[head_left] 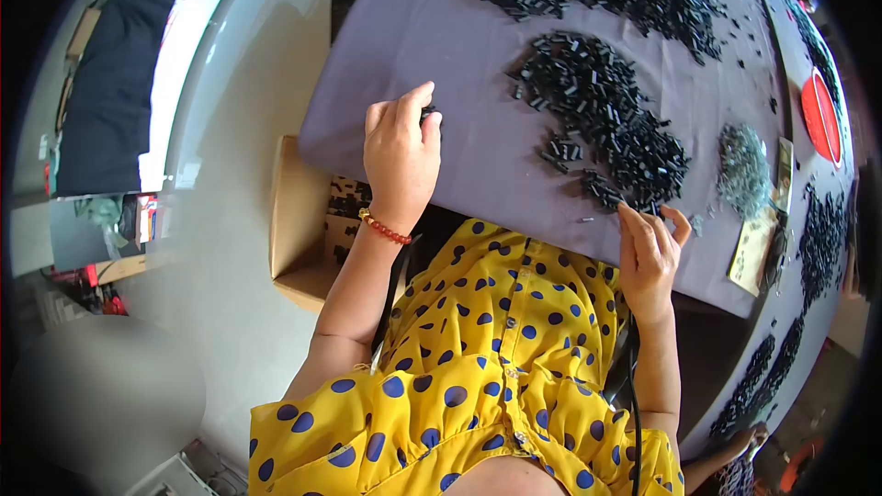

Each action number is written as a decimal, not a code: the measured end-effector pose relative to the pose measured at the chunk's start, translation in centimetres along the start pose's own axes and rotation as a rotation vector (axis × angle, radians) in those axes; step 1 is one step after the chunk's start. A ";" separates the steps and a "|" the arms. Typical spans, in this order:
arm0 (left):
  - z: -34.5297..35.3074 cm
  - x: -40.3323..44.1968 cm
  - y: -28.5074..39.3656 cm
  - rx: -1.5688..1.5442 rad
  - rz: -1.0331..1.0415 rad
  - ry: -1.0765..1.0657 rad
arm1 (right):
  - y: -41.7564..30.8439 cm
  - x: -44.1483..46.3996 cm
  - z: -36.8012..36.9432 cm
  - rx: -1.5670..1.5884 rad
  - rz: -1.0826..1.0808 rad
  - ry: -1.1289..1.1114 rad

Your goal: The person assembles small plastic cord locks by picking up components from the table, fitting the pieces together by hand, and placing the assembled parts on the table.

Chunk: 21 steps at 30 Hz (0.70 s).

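Cloth-covered worktop (413,37) carries heaped black pieces (634,142); your left hand (401,161) pinches a dark piece (428,112); your right (650,253) seems to be picking at the near heap's edge, its grip impossible to tell; such small pieces call for light fingertips.

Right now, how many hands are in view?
3: the wearer's left hand at the near table, the right hand by the black pieces, and a co-worker's hand at lower right. Others may be hidden.
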<state>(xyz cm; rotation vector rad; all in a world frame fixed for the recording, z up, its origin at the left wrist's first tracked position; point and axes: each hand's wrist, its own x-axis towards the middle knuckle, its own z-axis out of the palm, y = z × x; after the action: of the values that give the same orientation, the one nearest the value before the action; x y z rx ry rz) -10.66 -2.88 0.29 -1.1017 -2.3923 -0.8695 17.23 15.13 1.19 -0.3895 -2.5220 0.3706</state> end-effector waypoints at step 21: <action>4.5 -1.7 8.1 -0.289 0.475 -0.276 | -0.1 -0.2 0.5 0.094 0.071 0.019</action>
<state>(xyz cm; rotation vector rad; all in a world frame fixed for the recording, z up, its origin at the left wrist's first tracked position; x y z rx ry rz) -3.65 3.28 -0.97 -1.9130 -2.0910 -0.9546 17.09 14.87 0.68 -0.4441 -2.4659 0.5088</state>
